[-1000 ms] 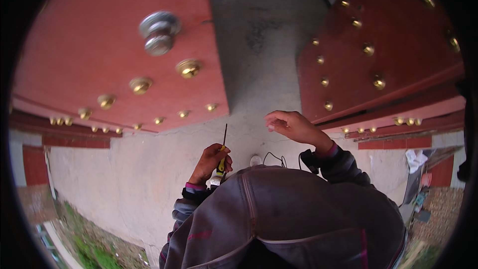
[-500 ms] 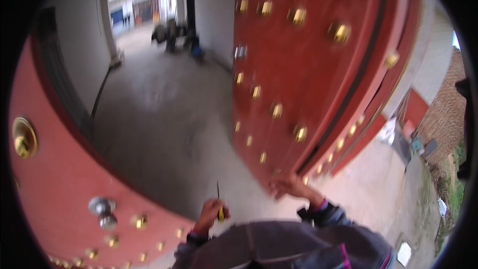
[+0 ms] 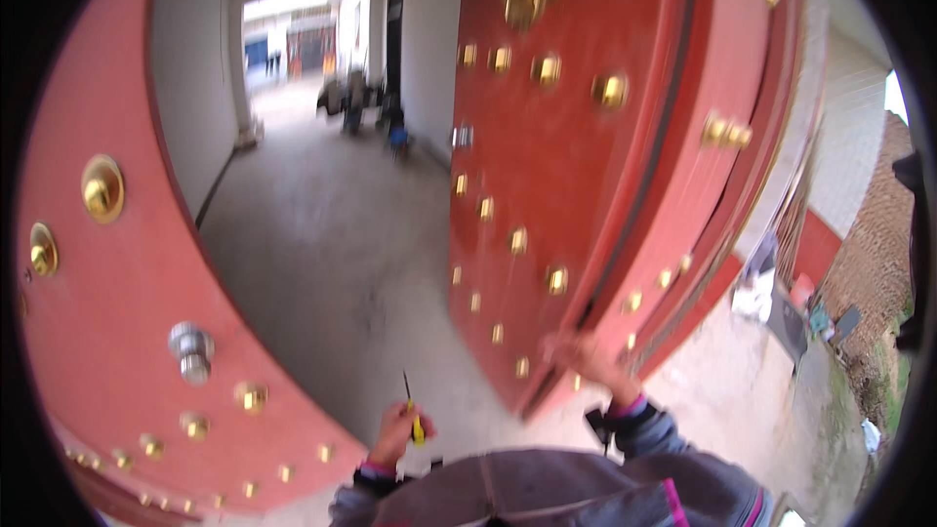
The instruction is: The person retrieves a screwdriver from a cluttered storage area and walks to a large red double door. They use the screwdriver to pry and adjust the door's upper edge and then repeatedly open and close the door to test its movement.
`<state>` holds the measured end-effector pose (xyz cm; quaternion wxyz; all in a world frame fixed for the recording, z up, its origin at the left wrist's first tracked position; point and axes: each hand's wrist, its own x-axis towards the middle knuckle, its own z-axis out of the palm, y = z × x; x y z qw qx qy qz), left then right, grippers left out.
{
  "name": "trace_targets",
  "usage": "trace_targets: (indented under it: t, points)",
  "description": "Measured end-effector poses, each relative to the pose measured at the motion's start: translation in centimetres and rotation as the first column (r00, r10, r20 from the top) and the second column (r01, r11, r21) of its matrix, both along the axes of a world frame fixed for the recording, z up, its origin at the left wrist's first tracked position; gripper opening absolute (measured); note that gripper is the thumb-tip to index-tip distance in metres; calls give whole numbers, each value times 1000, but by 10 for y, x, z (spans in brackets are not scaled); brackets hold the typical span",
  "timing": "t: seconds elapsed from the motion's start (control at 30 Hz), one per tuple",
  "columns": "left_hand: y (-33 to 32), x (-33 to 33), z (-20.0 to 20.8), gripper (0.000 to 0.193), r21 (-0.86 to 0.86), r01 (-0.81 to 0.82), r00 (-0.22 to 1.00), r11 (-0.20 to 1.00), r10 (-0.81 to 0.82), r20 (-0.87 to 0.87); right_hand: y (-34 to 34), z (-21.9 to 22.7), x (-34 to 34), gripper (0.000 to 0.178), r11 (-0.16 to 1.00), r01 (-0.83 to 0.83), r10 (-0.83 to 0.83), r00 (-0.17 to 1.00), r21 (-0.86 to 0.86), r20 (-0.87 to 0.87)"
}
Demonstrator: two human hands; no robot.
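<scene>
View is swung up since a second ago: passage and both red doors now seen, right hand [image 3: 589, 359] moved from mid-air onto the right door [image 3: 547, 185] lower edge, fingers laid loosely on it. Screwdriver [image 3: 414, 412] is held upright in the left hand [image 3: 398, 429], fist closed, near the left door [image 3: 117, 332].

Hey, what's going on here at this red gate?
A person stands at an open double gate. The left hand grips a small yellow-handled screwdriver, tip pointing up. The right hand rests against the lower edge of the right red door leaf, which is studded with brass knobs. The left leaf carries a silver knob. A concrete passage runs between them.
</scene>
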<state>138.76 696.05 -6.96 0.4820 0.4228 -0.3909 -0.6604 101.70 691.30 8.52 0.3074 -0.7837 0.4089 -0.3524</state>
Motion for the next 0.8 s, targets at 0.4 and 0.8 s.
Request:
trace_targets:
  t: [0.4, 0.8]
  points:
    - [207, -11, -23, 19, 298, -118, 989, 947, 86, 118, 158, -40, -67, 22, 808, 523, -570, 810, 270, 136]
    - [440, 40, -53, 24, 459, -151, 988, 875, 145, 49, 360, -56, 28, 27, 835, 366, -412, 911, 410, 25]
